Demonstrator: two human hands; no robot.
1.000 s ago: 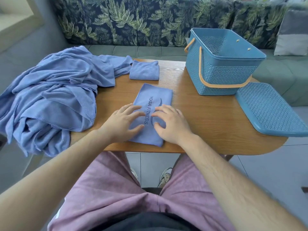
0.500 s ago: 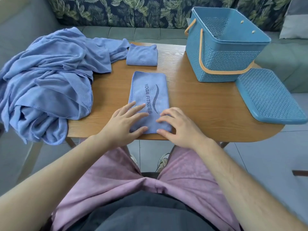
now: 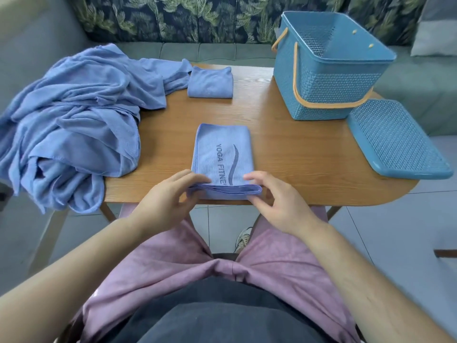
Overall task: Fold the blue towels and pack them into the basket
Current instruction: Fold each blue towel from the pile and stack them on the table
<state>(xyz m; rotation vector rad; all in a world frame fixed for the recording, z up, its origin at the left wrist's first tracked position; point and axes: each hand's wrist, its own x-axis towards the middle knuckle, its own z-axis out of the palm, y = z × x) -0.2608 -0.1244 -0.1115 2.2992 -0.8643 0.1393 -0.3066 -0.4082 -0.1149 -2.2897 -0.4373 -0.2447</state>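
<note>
Bare table (image 3: 284, 149) runs between the printed towel (image 3: 222, 149) and the basket (image 3: 329, 95), lid (image 3: 395, 142) alongside.

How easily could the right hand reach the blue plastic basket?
Probably yes. Only bare wooden table lies between the right hand and the blue plastic basket; its blue lid lies beside it. The hand pinches the folded blue towel.

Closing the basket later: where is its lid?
In the head view, the lid lies at the right end of the table, close beside the basket, toward the camera.
</note>
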